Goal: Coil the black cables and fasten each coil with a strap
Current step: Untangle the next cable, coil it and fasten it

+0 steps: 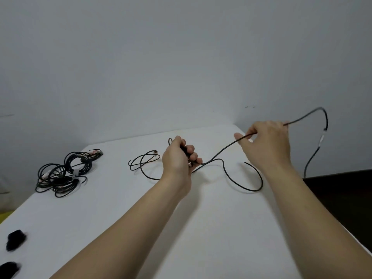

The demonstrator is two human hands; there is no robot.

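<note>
Forearms (124, 238) reached from six o'clock over the table (201, 228), the left hand (177, 158) fisted round the black cable (223, 150), whose free length ran toward two o'clock into the right hand's (267, 141) pinch, then trailed off the edge at three o'clock, so the next loop probably had to swing back toward eight.

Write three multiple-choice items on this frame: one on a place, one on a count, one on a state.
1. Where on the table is the pile of coiled cables?
A. far left
B. near right
C. centre front

2. How many black straps show at the near left edge?
A. none
B. two
C. five

3. What state is the loose cable in?
A. a strapped coil
B. gripped by the left hand, pinched by the right hand
C. lying untouched

Key: A, the pile sits far left of both hands; B, two dark fuzzy pieces lie there; B, both hands hold it while loops trail on the table.
</note>
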